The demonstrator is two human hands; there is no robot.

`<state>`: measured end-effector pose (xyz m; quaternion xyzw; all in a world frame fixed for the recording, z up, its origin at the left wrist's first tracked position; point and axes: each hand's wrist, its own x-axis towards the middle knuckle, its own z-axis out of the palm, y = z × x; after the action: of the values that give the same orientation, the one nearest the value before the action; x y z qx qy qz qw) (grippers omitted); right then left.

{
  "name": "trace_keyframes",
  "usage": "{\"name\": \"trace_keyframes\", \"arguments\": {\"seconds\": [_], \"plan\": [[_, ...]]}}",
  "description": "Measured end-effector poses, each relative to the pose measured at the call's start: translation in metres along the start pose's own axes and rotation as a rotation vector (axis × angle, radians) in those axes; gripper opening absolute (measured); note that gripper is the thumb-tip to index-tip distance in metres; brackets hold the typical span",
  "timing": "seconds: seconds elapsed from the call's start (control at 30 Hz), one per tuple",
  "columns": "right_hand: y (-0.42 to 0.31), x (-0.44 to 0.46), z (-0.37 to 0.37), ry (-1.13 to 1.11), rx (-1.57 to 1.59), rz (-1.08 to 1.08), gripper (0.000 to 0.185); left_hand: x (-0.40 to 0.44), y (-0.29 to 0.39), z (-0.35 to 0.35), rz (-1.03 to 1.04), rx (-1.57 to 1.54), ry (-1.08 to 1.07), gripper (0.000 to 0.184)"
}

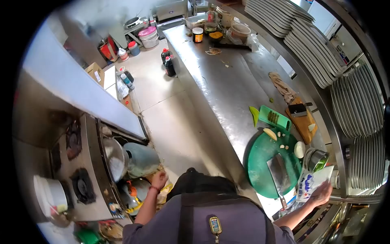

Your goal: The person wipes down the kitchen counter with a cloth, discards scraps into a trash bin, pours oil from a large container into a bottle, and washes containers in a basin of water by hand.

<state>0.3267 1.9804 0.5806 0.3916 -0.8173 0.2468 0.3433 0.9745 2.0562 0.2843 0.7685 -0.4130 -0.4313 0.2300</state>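
On the right, my right hand [321, 196] is closed on the edge of a white plastic packet [305, 188] with blue lettering. Beside the packet are metal bowls [316, 159], one with green pieces inside. A cleaver [278, 173] lies flat on the round green cutting board [260, 160], its handle towards me. Garlic cloves, a pale yellow wedge [270, 134] and a white peeled piece [299, 149] rest near the board's far edge. My left hand [159, 179] hangs low on the left with curled fingers, near a grey bucket [142, 160]; nothing shows in it.
A green grater [275, 118] and a wooden board [302, 122] with a dark-bladed tool lie beyond the cutting board. Stacked plates [357, 101] fill the shelf on the right. A stove [81, 162] stands left; dark bottles [169, 67] stand on the floor by the steel counter [219, 81].
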Motion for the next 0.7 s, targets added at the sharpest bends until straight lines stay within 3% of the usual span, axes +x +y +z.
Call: {"name": "trace_keyframes", "arguments": {"seconds": [0.03,0.07,0.1,0.13,0.2,0.27,0.3,0.37,0.4,0.43,0.47,0.5,0.53,0.57,0.63,0.7], "plan": [[-0.04,0.013,-0.024,-0.03,-0.036,-0.062,0.017,0.047,0.016,-0.014,0.116,0.001,-0.019,0.039],[-0.069,0.022,-0.037,-0.098,0.093,-0.111,0.018,0.068,0.089,-0.037,0.161,0.083,-0.023,0.042],[-0.099,0.027,-0.046,-0.101,0.076,-0.095,0.018,0.1,0.127,-0.044,0.382,-0.002,-0.056,0.044],[-0.132,0.031,-0.052,-0.129,0.182,-0.129,0.017,0.115,0.194,-0.059,0.472,-0.024,-0.104,0.047],[-0.189,0.033,-0.045,-0.17,0.349,-0.238,0.015,0.124,0.32,-0.072,0.699,-0.161,-0.265,0.051],[-0.252,0.034,-0.025,-0.217,0.481,-0.315,0.011,0.153,0.388,-0.062,1.061,-0.178,-0.375,0.054],[-0.28,0.032,-0.007,-0.238,0.561,-0.435,0.012,0.161,0.42,-0.06,1.208,-0.114,-0.417,0.063],[-0.361,0.033,0.02,-0.271,0.832,-0.662,0.017,0.177,0.458,-0.049,1.25,-0.101,-0.558,0.08],[-0.387,0.019,0.055,-0.442,1.164,-0.584,0.017,0.193,0.464,-0.046,1.252,-0.124,-0.581,0.078],[-0.434,0.017,0.062,-0.53,1.172,-0.515,0.009,0.21,0.47,-0.045,1.261,-0.14,-0.597,0.077],[-0.473,0.017,0.079,-0.678,1.249,-0.548,0.011,0.231,0.47,-0.049,1.12,-0.179,-0.715,0.078],[-0.513,0.021,0.089,-0.687,1.199,-0.691,0.014,0.251,0.46,-0.058,0.95,-0.208,-0.845,0.081],[-0.548,0.011,0.106,-0.723,1.363,-0.697,0.016,0.292,0.426,-0.063,0.919,-0.351,-0.859,0.072],[-0.584,0.002,0.128,-0.728,1.527,-0.711,0.019,0.311,0.423,-0.09,0.901,-0.392,-0.723,0.061],[-0.649,0.006,0.152,-0.888,1.584,-0.817,0.026,0.339,0.437,-0.148,0.676,-0.281,-0.513,0.048],[-0.712,0.02,0.188,-0.747,1.685,-0.699,0.028,0.388,0.424,-0.176,0.669,-0.361,-0.048,0.03]]}}
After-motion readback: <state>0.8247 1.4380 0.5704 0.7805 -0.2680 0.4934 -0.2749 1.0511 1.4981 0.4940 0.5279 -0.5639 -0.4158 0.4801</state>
